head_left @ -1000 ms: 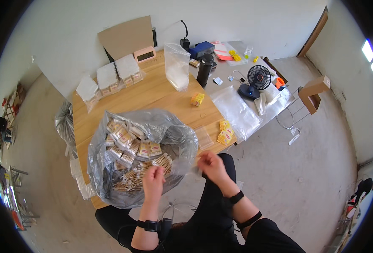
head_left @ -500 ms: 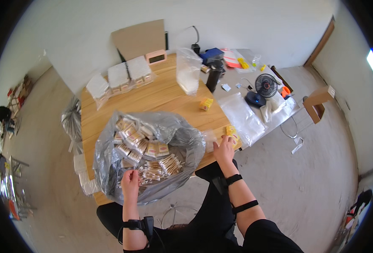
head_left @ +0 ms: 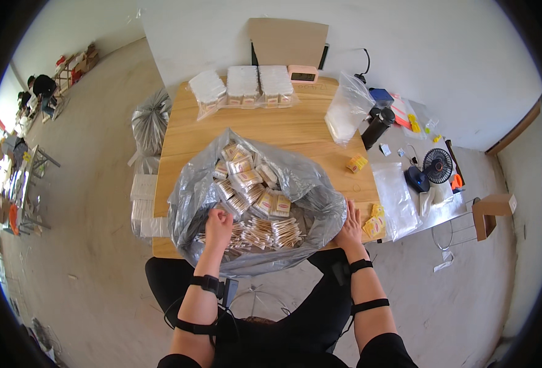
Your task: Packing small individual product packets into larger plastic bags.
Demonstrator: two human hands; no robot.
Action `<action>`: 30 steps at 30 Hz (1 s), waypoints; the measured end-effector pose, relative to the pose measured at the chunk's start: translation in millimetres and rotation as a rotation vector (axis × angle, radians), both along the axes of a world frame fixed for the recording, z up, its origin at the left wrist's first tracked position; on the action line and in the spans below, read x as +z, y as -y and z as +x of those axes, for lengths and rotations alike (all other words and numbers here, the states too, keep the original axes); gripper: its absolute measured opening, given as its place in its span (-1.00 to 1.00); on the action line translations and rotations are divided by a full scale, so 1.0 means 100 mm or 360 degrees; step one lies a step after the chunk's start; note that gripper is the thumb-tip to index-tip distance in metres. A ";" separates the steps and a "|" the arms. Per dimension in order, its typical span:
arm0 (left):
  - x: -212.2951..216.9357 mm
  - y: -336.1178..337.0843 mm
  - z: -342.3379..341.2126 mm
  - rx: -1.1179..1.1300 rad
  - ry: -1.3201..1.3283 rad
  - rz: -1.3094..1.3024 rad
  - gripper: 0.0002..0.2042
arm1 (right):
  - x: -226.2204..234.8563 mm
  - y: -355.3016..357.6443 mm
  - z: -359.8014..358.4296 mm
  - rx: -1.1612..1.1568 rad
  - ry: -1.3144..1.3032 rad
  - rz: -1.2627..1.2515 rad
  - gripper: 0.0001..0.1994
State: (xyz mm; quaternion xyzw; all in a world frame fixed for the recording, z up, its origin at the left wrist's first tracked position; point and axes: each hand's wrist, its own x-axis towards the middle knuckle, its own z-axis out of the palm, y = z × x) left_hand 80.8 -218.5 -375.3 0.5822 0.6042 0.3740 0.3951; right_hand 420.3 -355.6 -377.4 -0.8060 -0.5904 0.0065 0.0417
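A large grey plastic bag point(head_left: 188, 184) lies spread wide on the table in front of me. Loose cotton swabs point(head_left: 260, 233) fill its near part, and small packs of cotton swabs point(head_left: 246, 178) are heaped behind them. Inside the bag, at the left edge of the loose swabs, is my left hand point(head_left: 220, 228); its fingers are curled closed, and what they hold, if anything, is hidden. My right hand point(head_left: 349, 229) rests with fingers stretched out at the bag's right rim, holding nothing that I can see. Just right of it lie yellow printed labels point(head_left: 375, 223).
Wrapped white stacks point(head_left: 243, 83) and a pink clock point(head_left: 303, 74) line the wooden table's point(head_left: 320, 153) far edge. A clear bag point(head_left: 347, 113), black bottle point(head_left: 378, 127) and yellow stack point(head_left: 357, 163) stand right. Beyond are a small fan point(head_left: 438, 165) and flat clear bags point(head_left: 396, 199).
My right hand has moved from the yellow labels to the bag's right rim, its fingers now straight. My left hand stays closed among the swabs. The view has turned left.
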 end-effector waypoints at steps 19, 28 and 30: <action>0.62 0.27 0.09 -0.0162 0.1158 -0.0765 -0.91 | 0.84 0.01 -0.56 -0.0275 -0.1166 0.1095 -0.83; 0.84 0.71 0.29 -0.0493 0.0721 -0.0338 -0.87 | 1.10 -0.17 -1.80 0.0456 -0.1475 0.0722 -0.69; 0.82 0.72 0.27 -0.0481 0.0602 -0.0252 -0.87 | 1.10 -0.18 -1.84 0.0430 -0.1528 0.0691 -0.68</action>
